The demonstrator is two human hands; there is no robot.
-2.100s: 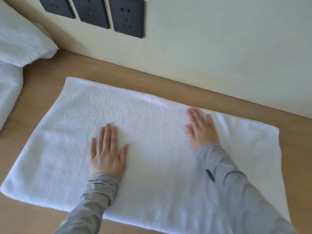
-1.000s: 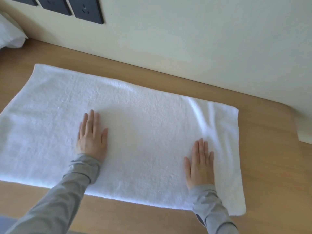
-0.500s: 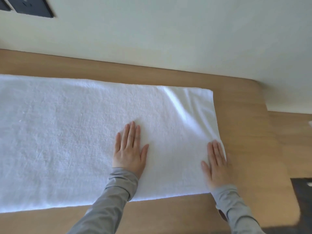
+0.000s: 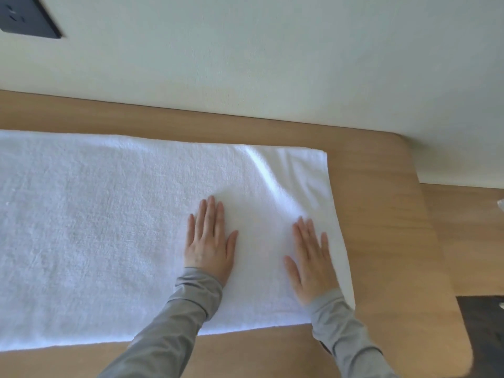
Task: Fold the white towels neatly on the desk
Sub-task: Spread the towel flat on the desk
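On the desk (image 4: 381, 219) lies a white towel (image 4: 95, 227). It is spread out flat. Its left end runs off the left side of the view. Its right end stops before the right end of the desk. Bare wood shows on the far side of it, by the wall (image 4: 272, 64), and on the near side too.

The left hand (image 4: 208, 241) lies flat on the towel, palm down. Its fingers are straight and close together, and they point to the far side. The thumb sticks out to the right. It holds nothing and only rests on the cloth.

The right hand (image 4: 311, 264) lies flat on the towel too, close to the towel's right edge. Its fingers are straight and a little spread. It holds nothing as well. A gap of white cloth shows between the two hands.

Both arms wear grey sleeves (image 4: 174, 323).

A soft fold (image 4: 270, 173) runs across the towel near its far right corner.

A dark socket (image 4: 27, 20) sits on the wall at the far left. Past the desk's right edge, on the near side, is a dark patch (image 4: 482, 328). I cannot tell what it is.
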